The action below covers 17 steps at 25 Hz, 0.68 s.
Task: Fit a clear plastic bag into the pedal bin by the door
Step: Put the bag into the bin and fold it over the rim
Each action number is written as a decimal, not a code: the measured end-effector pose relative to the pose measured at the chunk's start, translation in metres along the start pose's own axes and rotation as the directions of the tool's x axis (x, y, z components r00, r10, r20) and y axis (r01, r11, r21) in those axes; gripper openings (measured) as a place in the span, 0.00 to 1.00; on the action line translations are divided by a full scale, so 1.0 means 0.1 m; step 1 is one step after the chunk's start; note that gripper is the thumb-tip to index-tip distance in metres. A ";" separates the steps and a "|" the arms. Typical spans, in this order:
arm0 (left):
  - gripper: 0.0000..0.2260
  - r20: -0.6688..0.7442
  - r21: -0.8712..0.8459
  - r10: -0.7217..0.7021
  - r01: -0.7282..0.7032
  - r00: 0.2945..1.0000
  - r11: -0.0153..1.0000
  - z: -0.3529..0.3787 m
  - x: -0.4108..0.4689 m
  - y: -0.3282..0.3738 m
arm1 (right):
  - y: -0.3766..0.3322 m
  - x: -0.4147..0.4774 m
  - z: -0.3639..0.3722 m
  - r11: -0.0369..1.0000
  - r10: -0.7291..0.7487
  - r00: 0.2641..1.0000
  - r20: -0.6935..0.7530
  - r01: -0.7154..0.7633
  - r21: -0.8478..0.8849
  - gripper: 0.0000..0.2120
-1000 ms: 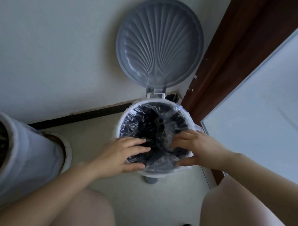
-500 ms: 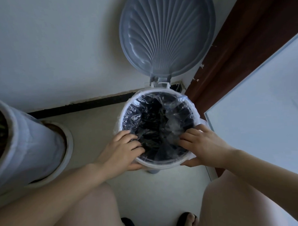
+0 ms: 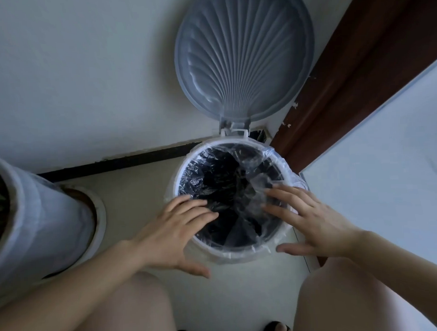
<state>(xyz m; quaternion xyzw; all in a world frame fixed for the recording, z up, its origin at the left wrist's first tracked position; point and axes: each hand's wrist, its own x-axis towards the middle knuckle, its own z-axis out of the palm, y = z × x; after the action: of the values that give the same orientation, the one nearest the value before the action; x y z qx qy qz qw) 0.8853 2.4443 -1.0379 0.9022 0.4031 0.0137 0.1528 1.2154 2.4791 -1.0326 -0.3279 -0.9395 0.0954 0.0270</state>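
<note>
Pale floor [image 3: 139, 193]; pedal bin [image 3: 243, 256] against white wall [image 3: 85, 71], beside door [image 3: 385, 147].

Clear bag [image 3: 260, 186] lines the white pedal bin [image 3: 236, 257] (lid up), edges folded over its rim.

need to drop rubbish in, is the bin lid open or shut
Open. The lid stands upright on its hinge against the wall, leaving the bag-lined mouth of the bin uncovered.
</note>
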 end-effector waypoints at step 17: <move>0.37 -0.213 -0.286 -0.804 0.751 0.556 0.595 0.14 0.63 0.20 | -0.25 0.46 0.31 -0.138 0.844 0.405 0.351 -0.469 0.872 0.27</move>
<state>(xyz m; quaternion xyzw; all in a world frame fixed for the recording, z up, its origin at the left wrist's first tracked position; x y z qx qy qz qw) 0.9440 2.4744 -1.0518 0.5992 0.7771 0.1233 0.1479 1.1609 2.4837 -1.0586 -0.6961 -0.3685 0.5336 0.3082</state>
